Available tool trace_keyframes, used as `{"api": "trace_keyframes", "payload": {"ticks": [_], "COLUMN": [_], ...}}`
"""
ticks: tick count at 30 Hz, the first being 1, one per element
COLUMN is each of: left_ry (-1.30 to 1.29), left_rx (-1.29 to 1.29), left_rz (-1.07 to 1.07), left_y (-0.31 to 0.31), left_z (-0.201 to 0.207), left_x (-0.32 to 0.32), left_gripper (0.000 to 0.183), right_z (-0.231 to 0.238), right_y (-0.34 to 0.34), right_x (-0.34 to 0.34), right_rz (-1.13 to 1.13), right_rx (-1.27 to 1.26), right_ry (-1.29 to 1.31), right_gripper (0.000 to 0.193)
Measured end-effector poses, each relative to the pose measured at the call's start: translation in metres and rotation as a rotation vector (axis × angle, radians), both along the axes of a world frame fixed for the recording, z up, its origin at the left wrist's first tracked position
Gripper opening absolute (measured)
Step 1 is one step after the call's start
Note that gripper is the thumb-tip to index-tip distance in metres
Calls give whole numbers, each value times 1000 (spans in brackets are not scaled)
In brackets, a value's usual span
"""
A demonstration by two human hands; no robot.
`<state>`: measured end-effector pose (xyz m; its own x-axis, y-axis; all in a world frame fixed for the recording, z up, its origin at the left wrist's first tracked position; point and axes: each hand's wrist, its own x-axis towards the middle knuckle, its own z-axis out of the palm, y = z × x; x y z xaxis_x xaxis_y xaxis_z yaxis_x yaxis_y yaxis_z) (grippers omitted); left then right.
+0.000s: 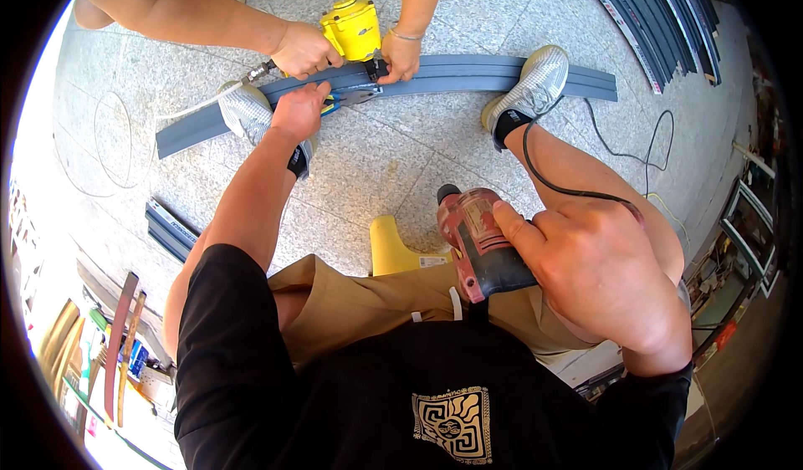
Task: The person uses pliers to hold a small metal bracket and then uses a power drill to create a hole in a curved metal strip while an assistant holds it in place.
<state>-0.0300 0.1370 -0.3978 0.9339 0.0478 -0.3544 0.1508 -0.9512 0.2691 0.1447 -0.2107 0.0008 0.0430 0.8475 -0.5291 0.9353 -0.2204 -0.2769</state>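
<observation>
My left hand (299, 112) is closed around the blue-and-yellow handles of pliers (358, 97), whose jaws lie against the near edge of a long grey profile strip (468, 70). In my right hand (590, 248) is a worn red-and-black corded power drill (477, 232), held above my lap with its black nose pointing away from me. Across the strip, another person's hands (303, 50) work with a yellow air nailer (352, 30), its black tip down at the strip beside the pliers. Whether the jaws grip anything is unclear.
My shoes (539, 84) rest on the strip. A pale air hose (205, 106) runs left from the nailer; a black cord (577, 190) trails right. Grey profiles (648, 18) are stacked at the far right. A yellow stool (387, 244) stands below me. Tools and offcuts (121, 344) lie left.
</observation>
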Motion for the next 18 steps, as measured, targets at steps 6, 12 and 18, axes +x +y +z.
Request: {"api": "trace_keyframes", "payload": {"ticks": [6,12,18], "left_ry": [11,19,66], "left_rx": [3,21,71], "left_rz": [11,5,-49], "left_y": [-1,0,0], "left_z": [3,3,5], "left_x": [1,1,-1], "left_gripper": [29,30,32], "right_z": [-1,-1,0], "right_y": [2,3,2], "right_x": [-1,-1,-2], "right_rz": [26,3,-42], "right_rx": [-18,-20,-72], "right_ry": [20,12,13], "right_gripper": [40,42,50]}}
